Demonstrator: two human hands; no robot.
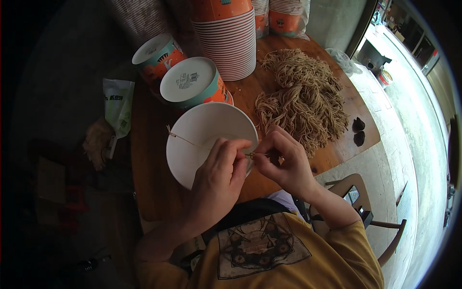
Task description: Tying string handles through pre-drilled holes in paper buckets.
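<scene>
My left hand [219,168] and my right hand [284,161] meet over the right side of an open white tub [179,156] on the wooden table. Both pinch a thin tan cord [192,143], with a small loop or knot showing between the fingertips. From my left hand the cord runs left across the tub to a frayed, tied end near its far-left rim. Just beyond my right hand lies a large heap of tan cords [308,96]. My fingers partly hide what they grip.
Two overturned orange-and-teal tubs [188,79] and a tall stack of nested tubs [226,48] stand behind the white one. Two small dark lumps [359,125] lie right of the heap. A white-green packet [118,103] is off the table's left side; a chair [339,190] stands lower right.
</scene>
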